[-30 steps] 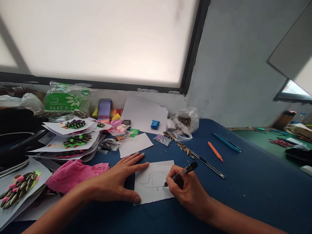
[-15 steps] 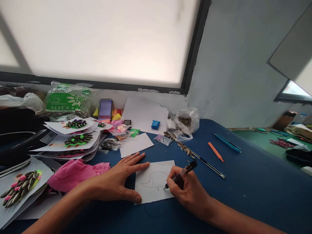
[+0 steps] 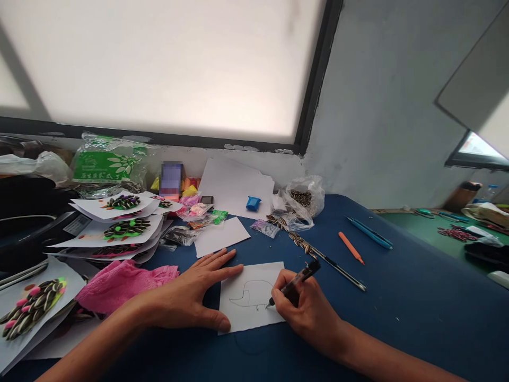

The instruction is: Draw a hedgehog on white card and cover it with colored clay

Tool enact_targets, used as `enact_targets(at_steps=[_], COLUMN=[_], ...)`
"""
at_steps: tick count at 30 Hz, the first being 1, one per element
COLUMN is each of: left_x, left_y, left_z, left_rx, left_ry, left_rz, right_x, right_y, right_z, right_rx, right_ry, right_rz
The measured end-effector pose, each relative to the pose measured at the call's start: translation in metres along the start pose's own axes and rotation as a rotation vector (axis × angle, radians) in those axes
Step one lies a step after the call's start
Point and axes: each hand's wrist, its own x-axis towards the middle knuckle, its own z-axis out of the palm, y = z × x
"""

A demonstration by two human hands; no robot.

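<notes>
A small white sheet of paper (image 3: 238, 321) lies on the blue tabletop, with a thin line drawing of a hedgehog-like animal with a pointed snout and short legs. My left hand (image 3: 199, 292) rests flat with fingers spread, its thumb and index finger at the sheet's left edge. Gripped in my right hand (image 3: 306, 305) is a black pen (image 3: 300, 278), its tip on the paper by the drawn legs. The right edge of the sheet is hidden under this hand. Beside my left wrist lies a pink cloth (image 3: 119, 286).
On the left are stacked papers with sunflower-seed hedgehogs (image 3: 127, 228). Behind stand a green seed bag (image 3: 107, 164), white sheets (image 3: 234, 183), a blue packet (image 3: 253, 203) and a bag of seeds (image 3: 302, 199). To the right lie a clear pen (image 3: 338, 269), an orange marker (image 3: 350, 248) and a blue pen (image 3: 369, 233).
The pen tip has shifted very slightly by the animal's legs, where a short stroke shows. Both hands otherwise keep their places; the whole view has drifted slightly.
</notes>
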Motion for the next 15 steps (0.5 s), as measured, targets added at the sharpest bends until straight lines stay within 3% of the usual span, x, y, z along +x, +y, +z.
enact_targets(at_steps=[15], left_x=[-0.0006], left_y=[-0.0011], left_z=[0.0010], left_rx=[-0.005], left_ry=[0.009], left_rz=[0.010], right_x=[0.0006], right_y=[-0.0001], right_z=[-0.0005], right_rx=[-0.018], right_ry=[0.004], right_rz=[-0.006])
